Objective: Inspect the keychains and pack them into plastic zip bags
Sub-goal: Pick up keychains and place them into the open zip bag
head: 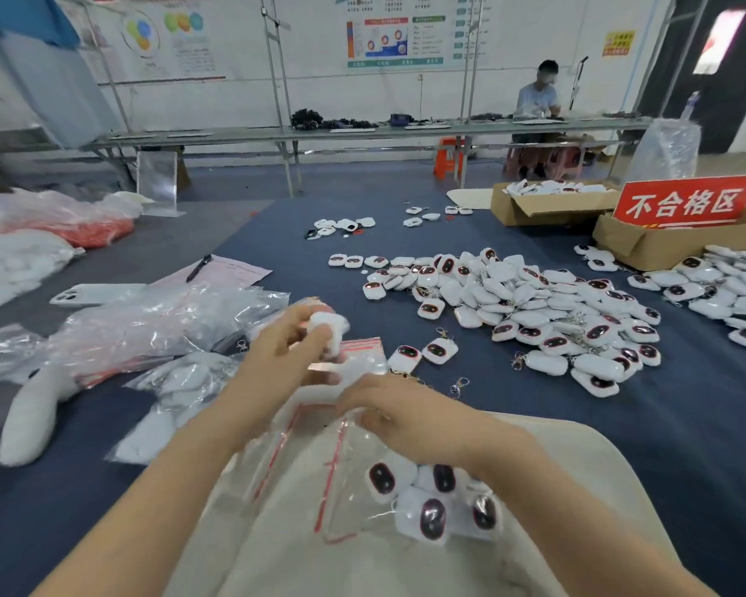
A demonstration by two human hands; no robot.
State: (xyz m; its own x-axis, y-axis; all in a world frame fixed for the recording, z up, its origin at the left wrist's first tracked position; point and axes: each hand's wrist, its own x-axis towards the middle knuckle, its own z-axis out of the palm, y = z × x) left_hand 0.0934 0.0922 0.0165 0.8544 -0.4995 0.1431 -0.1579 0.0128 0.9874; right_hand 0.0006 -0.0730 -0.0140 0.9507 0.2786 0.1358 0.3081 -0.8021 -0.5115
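Observation:
My left hand (285, 342) grips a white keychain (329, 329), blurred by motion, raised above the blue table (685, 424). My right hand (388, 413) lies low in front of me, its fingers pinching the top of a clear zip bag with a red seal (341, 450). Several such bags lie on the cream cloth on my lap (578, 458), beside several white keychains with dark oval faces (431, 497). A big heap of the same keychains (535, 312) covers the table to the right. Two loose keychains (423, 353) lie just past my hands.
Crumpled clear plastic bags (147, 325) and a white plush piece (31, 420) lie at left, with a phone (91, 293), pen and pink paper. Cardboard boxes (548, 204) and a red sign (685, 202) stand far right. A person sits at a far bench.

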